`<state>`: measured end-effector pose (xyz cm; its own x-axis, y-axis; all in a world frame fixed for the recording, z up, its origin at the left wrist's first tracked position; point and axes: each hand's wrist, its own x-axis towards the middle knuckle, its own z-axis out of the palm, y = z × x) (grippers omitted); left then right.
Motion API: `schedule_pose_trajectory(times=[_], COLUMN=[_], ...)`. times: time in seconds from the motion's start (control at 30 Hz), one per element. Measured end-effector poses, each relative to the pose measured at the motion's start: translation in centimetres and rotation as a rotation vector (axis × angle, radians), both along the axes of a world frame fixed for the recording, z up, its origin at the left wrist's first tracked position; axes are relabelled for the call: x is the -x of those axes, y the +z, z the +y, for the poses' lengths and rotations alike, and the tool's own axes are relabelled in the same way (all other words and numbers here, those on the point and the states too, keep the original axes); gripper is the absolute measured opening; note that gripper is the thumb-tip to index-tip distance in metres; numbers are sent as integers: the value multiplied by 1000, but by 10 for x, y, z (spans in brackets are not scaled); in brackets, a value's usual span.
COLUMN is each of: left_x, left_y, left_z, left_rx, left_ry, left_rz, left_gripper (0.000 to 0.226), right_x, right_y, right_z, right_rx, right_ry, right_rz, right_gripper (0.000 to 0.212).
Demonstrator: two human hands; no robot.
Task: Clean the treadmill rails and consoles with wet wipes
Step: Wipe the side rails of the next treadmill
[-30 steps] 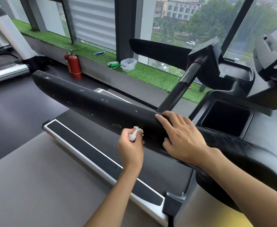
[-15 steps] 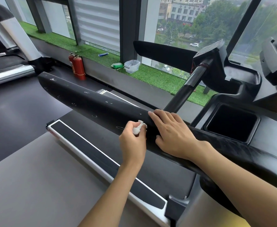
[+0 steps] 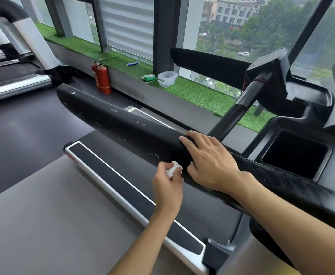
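Observation:
A long black treadmill rail (image 3: 113,120) runs from upper left to lower right, marked with small pale scuffs. My left hand (image 3: 169,185) grips a crumpled white wet wipe (image 3: 172,169) and holds it against the rail's near side. My right hand (image 3: 210,163) lies on top of the rail just right of the wipe, fingers draped over it and thumb on the near side. The console (image 3: 271,76) stands at the upper right on a black post (image 3: 236,112), with a square cup holder (image 3: 295,153) beside it.
The treadmill deck with its silver side strip (image 3: 111,187) lies below the rail. A second rail (image 3: 208,60) sits beyond. Two red fire extinguishers (image 3: 103,78), a clear plastic tub (image 3: 167,78) and a green packet (image 3: 148,77) stand along the grass-covered window ledge. Another treadmill (image 3: 14,76) is at far left.
My left hand with the wipe has slid slightly along the rail's near side, staying next to my right hand. My view has shifted a little; the right hand remains on the rail.

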<state>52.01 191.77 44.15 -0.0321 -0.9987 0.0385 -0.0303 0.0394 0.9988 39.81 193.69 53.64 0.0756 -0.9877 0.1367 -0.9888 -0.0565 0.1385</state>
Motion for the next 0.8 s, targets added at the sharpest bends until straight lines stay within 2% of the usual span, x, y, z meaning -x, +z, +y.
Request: schedule_pose_trajectory(times=[0.2,0.27,0.43,0.6,0.8], left_x=[5,9,9,5,1], left_y=[-21,-26,-29,-30,-15], left_z=[-1,2,-14,-12,-8], left_rx=[-228,-291,-460,-415,-193], left_ry=[9,-32,53,78,81], left_rz=[9,43,155,207,167], left_gripper=[15,12,15,7,8], right_x=[-2,-2,-3,-2,-3], right_y=[1,1,3,2,3], right_z=[0,1,1,0,0], right_rx=[-2,-14,-22,-32,-36], right_ry=[-9,-19,-28,-28,-31], right_rz=[25,28,39,38,48], right_gripper=[70,71,71,71,71])
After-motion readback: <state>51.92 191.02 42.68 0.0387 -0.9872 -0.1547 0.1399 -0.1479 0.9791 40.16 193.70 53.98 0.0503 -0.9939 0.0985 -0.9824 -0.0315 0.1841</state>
